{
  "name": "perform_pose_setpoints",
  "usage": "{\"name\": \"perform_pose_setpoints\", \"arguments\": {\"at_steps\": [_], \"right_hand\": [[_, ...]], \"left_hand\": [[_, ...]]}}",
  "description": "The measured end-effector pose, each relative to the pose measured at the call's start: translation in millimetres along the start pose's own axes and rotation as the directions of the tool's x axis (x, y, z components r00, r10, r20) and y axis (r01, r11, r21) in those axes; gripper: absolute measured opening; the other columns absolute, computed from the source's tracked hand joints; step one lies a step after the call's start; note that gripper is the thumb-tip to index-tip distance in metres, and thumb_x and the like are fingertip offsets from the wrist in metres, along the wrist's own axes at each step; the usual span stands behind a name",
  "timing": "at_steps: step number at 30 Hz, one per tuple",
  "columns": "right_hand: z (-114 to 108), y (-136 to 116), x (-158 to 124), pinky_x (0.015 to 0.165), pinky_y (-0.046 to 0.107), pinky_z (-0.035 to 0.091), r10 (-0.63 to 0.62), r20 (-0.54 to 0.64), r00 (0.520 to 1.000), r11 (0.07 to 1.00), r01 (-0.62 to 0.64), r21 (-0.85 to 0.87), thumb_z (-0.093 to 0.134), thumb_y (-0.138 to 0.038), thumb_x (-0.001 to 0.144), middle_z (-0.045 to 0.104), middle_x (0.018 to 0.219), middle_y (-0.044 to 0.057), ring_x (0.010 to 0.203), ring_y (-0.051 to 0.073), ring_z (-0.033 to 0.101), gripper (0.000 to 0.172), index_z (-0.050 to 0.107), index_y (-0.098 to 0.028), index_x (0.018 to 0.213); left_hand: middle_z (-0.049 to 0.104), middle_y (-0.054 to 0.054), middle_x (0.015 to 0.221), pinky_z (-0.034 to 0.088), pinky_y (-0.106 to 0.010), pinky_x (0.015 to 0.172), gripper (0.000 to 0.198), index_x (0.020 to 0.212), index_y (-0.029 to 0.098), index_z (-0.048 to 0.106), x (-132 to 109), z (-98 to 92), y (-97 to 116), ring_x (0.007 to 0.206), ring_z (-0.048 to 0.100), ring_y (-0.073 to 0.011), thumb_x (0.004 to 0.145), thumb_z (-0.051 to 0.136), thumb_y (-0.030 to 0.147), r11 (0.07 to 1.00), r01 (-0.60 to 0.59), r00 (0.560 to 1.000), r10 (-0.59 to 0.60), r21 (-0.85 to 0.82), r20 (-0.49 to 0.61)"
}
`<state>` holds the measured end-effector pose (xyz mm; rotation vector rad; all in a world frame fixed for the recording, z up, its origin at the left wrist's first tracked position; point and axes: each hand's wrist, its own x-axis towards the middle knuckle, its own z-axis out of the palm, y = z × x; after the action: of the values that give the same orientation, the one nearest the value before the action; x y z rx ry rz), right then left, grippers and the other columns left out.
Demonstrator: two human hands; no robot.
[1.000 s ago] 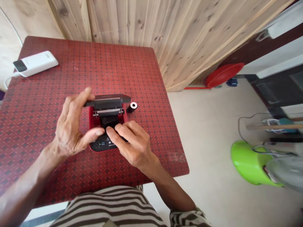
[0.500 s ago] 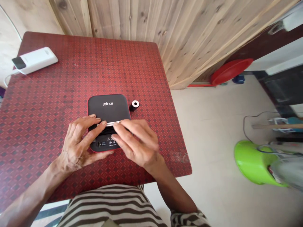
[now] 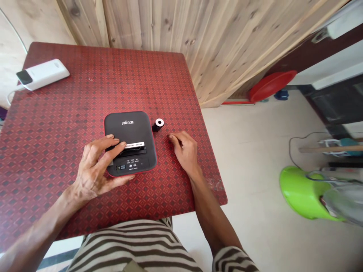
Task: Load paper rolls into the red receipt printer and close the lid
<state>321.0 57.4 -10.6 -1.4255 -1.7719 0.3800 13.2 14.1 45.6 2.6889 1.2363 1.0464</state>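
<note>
A black portable printer [image 3: 129,130] with a red lower edge lies on the table. A white printed paper strip [image 3: 136,144] shows along its slot, above small buttons and icons. My left hand [image 3: 95,166] grips the printer's left side, with fingers on top by the strip and the thumb along the front edge. To the printer's right, my right hand [image 3: 185,149] is apart from it, low over the table, with its fingers curled together. Whatever lies in the fingers is hidden. Near the printer's upper right stands a small dark cylinder [image 3: 158,124] with a white, holed end, like a paper roll.
A white power bank [image 3: 47,73] with a cable lies at the far left of the red patterned table [image 3: 119,83]. Wooden panelling [image 3: 170,26] rises behind. On the floor at right are a green bucket [image 3: 300,192] and a red basin [image 3: 272,85].
My right hand has left the paper slot and moved right, beside the printer, its fingers now curled. The paper strip and buttons are uncovered. My left hand keeps its hold.
</note>
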Motion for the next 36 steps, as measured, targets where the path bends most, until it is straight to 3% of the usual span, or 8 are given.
{"name": "perform_pose_setpoints", "arguments": {"at_steps": [4, 7, 11, 17, 23, 30, 36], "right_hand": [[7.5, 9.3, 0.8, 0.073, 0.034, 0.053, 0.065, 0.047, 0.997, 0.998, -0.065, -0.013, 0.059, -0.031, 0.101, 0.071, 0.079, 0.003, 0.071, 0.019, 0.065, 0.023, 0.074, -0.021, 0.086], [7.6, 8.2, 1.5, 0.073, 0.033, 0.052, 0.080, 0.042, 0.996, 0.997, -0.079, -0.019, 0.059, -0.029, 0.100, 0.070, 0.080, 0.003, 0.071, 0.019, 0.064, 0.020, 0.073, -0.022, 0.087], [7.4, 6.4, 0.7, 0.072, 0.032, 0.050, 0.076, 0.040, 0.996, 0.997, -0.075, -0.026, 0.060, -0.026, 0.099, 0.069, 0.080, 0.003, 0.070, 0.018, 0.063, 0.018, 0.073, -0.021, 0.088], [8.3, 7.2, -0.9, 0.071, 0.031, 0.050, 0.050, 0.031, 0.998, 0.998, -0.049, -0.045, 0.060, -0.022, 0.099, 0.069, 0.079, 0.003, 0.070, 0.018, 0.063, 0.016, 0.074, -0.020, 0.090], [7.6, 6.5, -1.6, 0.071, 0.030, 0.051, 0.039, 0.030, 0.999, 0.998, -0.038, -0.052, 0.060, -0.021, 0.099, 0.069, 0.080, 0.003, 0.070, 0.017, 0.062, 0.016, 0.074, -0.020, 0.092], [6.2, 5.5, -1.9, 0.074, 0.033, 0.053, 0.067, 0.050, 0.997, 0.997, -0.065, -0.045, 0.059, -0.022, 0.100, 0.071, 0.083, 0.004, 0.074, 0.019, 0.065, 0.017, 0.074, -0.021, 0.093], [-3.3, -9.9, 1.5, 0.072, 0.035, 0.055, 0.076, 0.013, 0.997, 0.997, -0.077, 0.022, 0.061, -0.024, 0.100, 0.075, 0.088, 0.003, 0.074, 0.018, 0.067, 0.014, 0.076, -0.023, 0.097]], "left_hand": [[0.061, -0.017, 0.134, 0.057, -0.051, 0.107, 0.083, 0.146, 0.018, 0.053, -14.4, 0.0, 5.6, 0.126, 0.062, -0.0329, 0.077, 0.089, 0.044, 0.998, 0.062, 0.988, -0.062, -0.005, -0.139], [0.063, -0.014, 0.131, 0.060, -0.050, 0.103, 0.074, 0.138, 0.021, 0.060, -29.4, -1.1, 7.7, 0.120, 0.065, -0.0301, 0.074, 0.092, 0.037, 0.997, 0.068, 0.982, -0.059, 0.048, -0.179], [0.063, -0.010, 0.137, 0.061, -0.047, 0.100, 0.070, 0.138, 0.025, 0.061, -42.4, 0.9, 8.2, 0.122, 0.066, -0.0291, 0.075, 0.092, 0.031, 0.992, 0.092, 0.983, -0.076, 0.086, -0.169], [0.063, -0.006, 0.137, 0.062, -0.044, 0.096, 0.072, 0.140, 0.033, 0.058, -41.1, 4.5, 10.5, 0.120, 0.067, -0.0269, 0.076, 0.092, 0.032, 0.986, 0.153, 0.973, -0.139, 0.061, -0.183], [0.065, -0.009, 0.135, 0.063, -0.042, 0.097, 0.079, 0.144, 0.028, 0.056, -43.1, 4.7, 7.8, 0.117, 0.069, -0.0265, 0.074, 0.093, 0.037, 0.986, 0.146, 0.974, -0.128, 0.085, -0.188], [0.064, 0.003, 0.135, 0.064, -0.052, 0.100, 0.055, 0.136, 0.038, 0.056, -39.4, -4.4, 9.3, 0.120, 0.069, -0.0264, 0.087, 0.081, 0.033, 0.953, 0.295, 0.952, -0.299, -0.065, -0.065], [0.066, 0.002, 0.128, 0.065, -0.054, 0.096, 0.047, 0.128, 0.034, 0.060, -34.4, -3.3, 8.8, 0.113, 0.071, -0.0251, 0.086, 0.082, 0.033, 0.948, 0.295, 0.950, -0.304, -0.116, -0.067]]}}
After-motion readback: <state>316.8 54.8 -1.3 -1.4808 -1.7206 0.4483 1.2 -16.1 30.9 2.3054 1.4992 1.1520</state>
